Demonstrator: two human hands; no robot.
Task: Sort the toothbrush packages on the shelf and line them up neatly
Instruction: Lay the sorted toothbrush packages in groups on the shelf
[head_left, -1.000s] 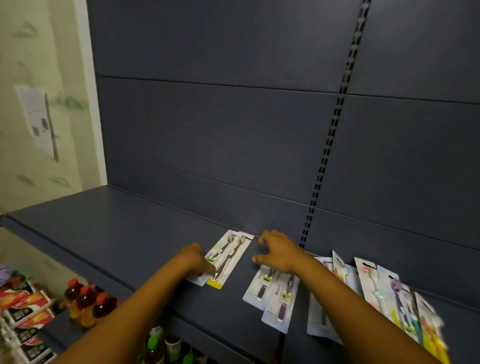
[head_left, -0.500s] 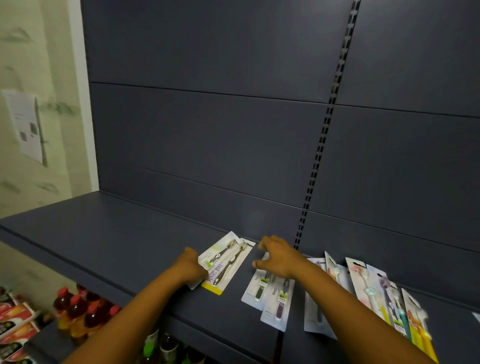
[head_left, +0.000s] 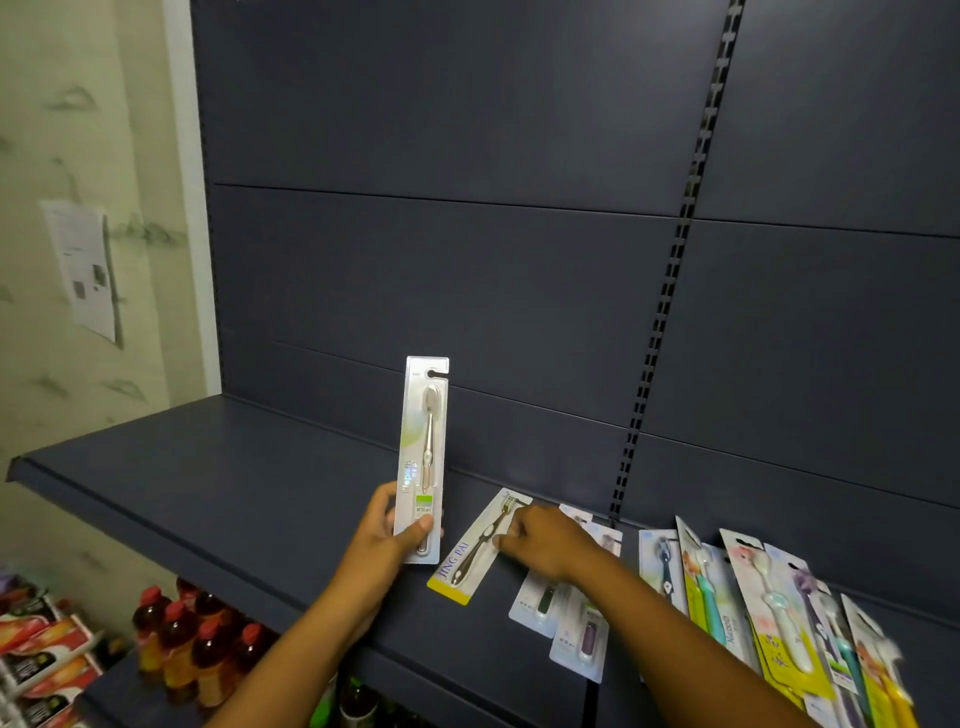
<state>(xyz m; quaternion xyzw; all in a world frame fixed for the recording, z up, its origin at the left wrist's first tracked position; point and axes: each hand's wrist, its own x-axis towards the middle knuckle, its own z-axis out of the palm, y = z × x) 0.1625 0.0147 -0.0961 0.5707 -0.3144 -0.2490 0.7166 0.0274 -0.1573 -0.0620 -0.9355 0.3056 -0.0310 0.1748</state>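
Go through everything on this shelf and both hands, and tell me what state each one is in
Left hand: gripping the green-label package.
Green-label package: held upright.
Right hand: fingertips on the yellow-edged package.
Yellow-edged package: flat, angled.
Two white packages: flat, partly under the right arm.
Colourful packages: overlapping row, far right.
Shelf: left part bare.

On the shelf (head_left: 218, 483), the left hand (head_left: 387, 540) holds one toothbrush package (head_left: 423, 457) upright, its top toward twelve o'clock, in front of the back panel (head_left: 467, 286). At three o'clock from it a second package (head_left: 470, 556) lies flat and tilted, the right hand (head_left: 545, 543) resting on its upper end. Two more packages (head_left: 566, 623) lie under and beyond that hand. Farther toward three o'clock a row of overlapping packages (head_left: 769, 608) leans along the shelf. At seven o'clock, on a lower level, stand bottles (head_left: 197, 644).
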